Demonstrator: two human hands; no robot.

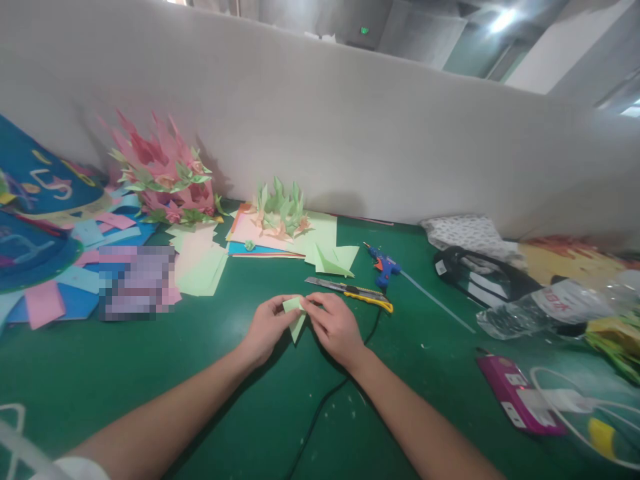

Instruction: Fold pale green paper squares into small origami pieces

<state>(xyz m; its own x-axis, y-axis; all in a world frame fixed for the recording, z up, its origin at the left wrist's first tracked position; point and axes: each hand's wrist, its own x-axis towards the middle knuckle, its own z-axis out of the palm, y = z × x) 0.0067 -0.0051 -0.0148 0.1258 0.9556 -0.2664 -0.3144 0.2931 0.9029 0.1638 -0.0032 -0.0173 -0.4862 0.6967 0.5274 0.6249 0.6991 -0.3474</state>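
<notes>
A small piece of light green folded paper (296, 317) is pinched between both my hands just above the green table (200, 373). My left hand (267, 328) grips its left side with fingers closed. My right hand (336, 324) grips its right side, fingers curled onto the top fold. The paper's lower point hangs down between my hands.
A yellow utility knife (353, 291) and a blue glue gun (384, 267) lie just beyond my hands, with a black cable (325, 400) running toward me. Sheets of coloured paper (200, 263), green paper flowers (279, 210) and a pink paper sculpture (160, 173) stand at the back. A purple phone (515, 393) and plastic bags (545, 307) are on the right.
</notes>
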